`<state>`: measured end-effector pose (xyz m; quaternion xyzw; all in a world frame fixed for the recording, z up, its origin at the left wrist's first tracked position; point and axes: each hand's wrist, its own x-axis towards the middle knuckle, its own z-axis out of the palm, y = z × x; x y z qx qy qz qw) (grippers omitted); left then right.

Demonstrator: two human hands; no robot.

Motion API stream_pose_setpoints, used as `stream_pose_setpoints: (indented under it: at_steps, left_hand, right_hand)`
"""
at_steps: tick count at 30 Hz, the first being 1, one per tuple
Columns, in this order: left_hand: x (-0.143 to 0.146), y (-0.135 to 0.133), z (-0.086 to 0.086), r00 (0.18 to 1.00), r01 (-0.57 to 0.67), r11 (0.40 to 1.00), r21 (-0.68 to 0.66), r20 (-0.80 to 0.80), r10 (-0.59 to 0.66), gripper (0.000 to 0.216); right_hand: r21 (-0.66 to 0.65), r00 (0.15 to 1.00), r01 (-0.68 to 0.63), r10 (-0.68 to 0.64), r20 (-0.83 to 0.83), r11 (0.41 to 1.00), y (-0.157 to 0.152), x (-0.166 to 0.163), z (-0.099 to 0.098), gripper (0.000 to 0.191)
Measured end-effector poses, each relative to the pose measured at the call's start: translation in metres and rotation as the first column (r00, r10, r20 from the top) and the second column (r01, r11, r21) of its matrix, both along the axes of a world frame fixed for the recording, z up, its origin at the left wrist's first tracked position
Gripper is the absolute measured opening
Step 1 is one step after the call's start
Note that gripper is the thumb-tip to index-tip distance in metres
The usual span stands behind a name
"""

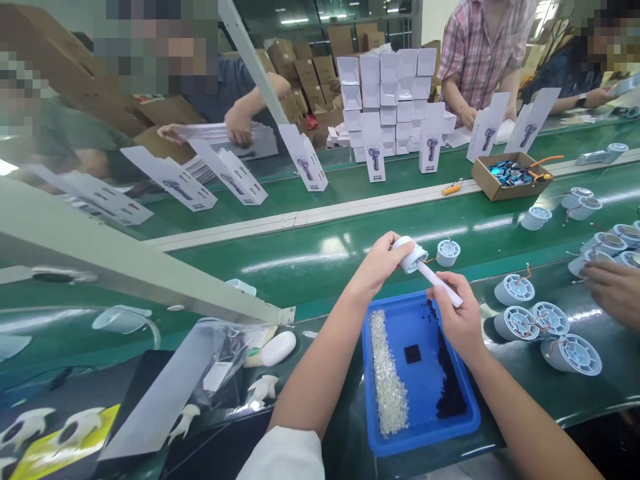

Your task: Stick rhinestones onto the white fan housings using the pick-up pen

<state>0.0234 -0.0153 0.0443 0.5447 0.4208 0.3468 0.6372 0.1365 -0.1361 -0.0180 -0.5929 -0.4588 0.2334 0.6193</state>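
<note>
My left hand (381, 263) is closed around a white round fan housing (412, 256), tipped on its side above the blue tray's far edge. In my right hand (459, 312) is a white stick-like tool (440, 283), its narrow end touching or just inside the housing; which of these, I cannot tell. Below lies the blue tray (415, 435), with clear granules (387, 373) along its left side and small black pieces (450, 387) along its right. A black square (413, 354) rests in the middle. Another housing (449, 252) with a wire stands just behind my hands.
Several housings with orange wires (571, 354) stand to the right, where a co-worker's hand (615, 290) reaches in. Printed white boxes (307, 160) line the far green belt. A cardboard box of blue packets (510, 187) sits beyond. A slanted metal post (200, 267) blocks the left.
</note>
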Motion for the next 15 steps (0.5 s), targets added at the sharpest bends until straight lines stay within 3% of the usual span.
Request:
stream_pose_setpoints:
  at_steps: [2,4,7,12,15]
  left_hand:
    - [0.003,-0.003,-0.002,0.994,-0.073,0.996,0.048,0.087,0.068,0.02]
    - [0.009,-0.007,-0.004,0.966,-0.165,0.983,0.078,0.212,0.145,0.024]
    - [0.02,-0.015,-0.01,0.899,-0.315,0.947,0.059,0.339,0.277,0.035]
    - [0.031,-0.025,-0.016,0.813,-0.366,0.929,-0.045,0.471,0.343,0.039]
    - [0.032,-0.028,-0.014,0.805,-0.387,0.917,-0.098,0.449,0.388,0.035]
  right_hand:
    - [-0.081,0.998,-0.037,0.04,0.039,0.996,0.0,-0.002,0.002,0.032]
    - [-0.174,0.984,-0.152,0.165,0.067,0.973,0.0,-0.005,0.003,0.035]
    - [-0.226,0.95,-0.259,0.29,0.116,0.939,-0.002,-0.011,0.002,0.035]
    - [-0.15,0.962,-0.227,0.246,0.122,0.962,-0.007,-0.019,0.001,0.031]
    - [-0.123,0.967,-0.216,0.229,0.109,0.969,-0.009,-0.021,0.001,0.031]
